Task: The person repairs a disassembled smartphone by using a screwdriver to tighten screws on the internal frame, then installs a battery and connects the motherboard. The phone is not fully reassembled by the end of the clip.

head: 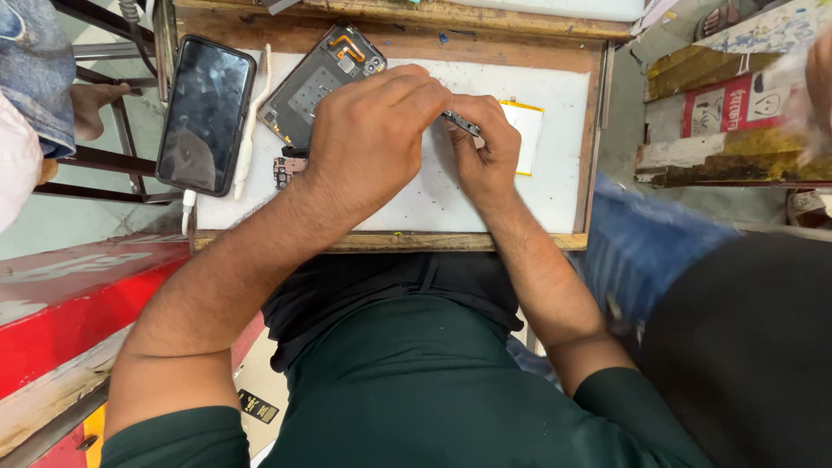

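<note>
My left hand (368, 130) is curled over an opened phone body (319, 82) lying on a white work mat (555, 104), hiding its lower part. My right hand (485, 147) sits just to the right, fingers pinched on a thin dark metal tool or strip (462, 122) that runs between both hands. A white flat battery with a yellow edge (525, 130) lies under and behind my right hand. A small dark circuit part (286, 169) lies by my left wrist.
A black phone (206, 113) with a white cable (250, 130) rests at the mat's left. The mat sits in a wooden tray (390, 243). A red bench (69, 312) is at the left, stacked boards (728, 113) at the right, another person's blue-clad leg (650, 243) beside me.
</note>
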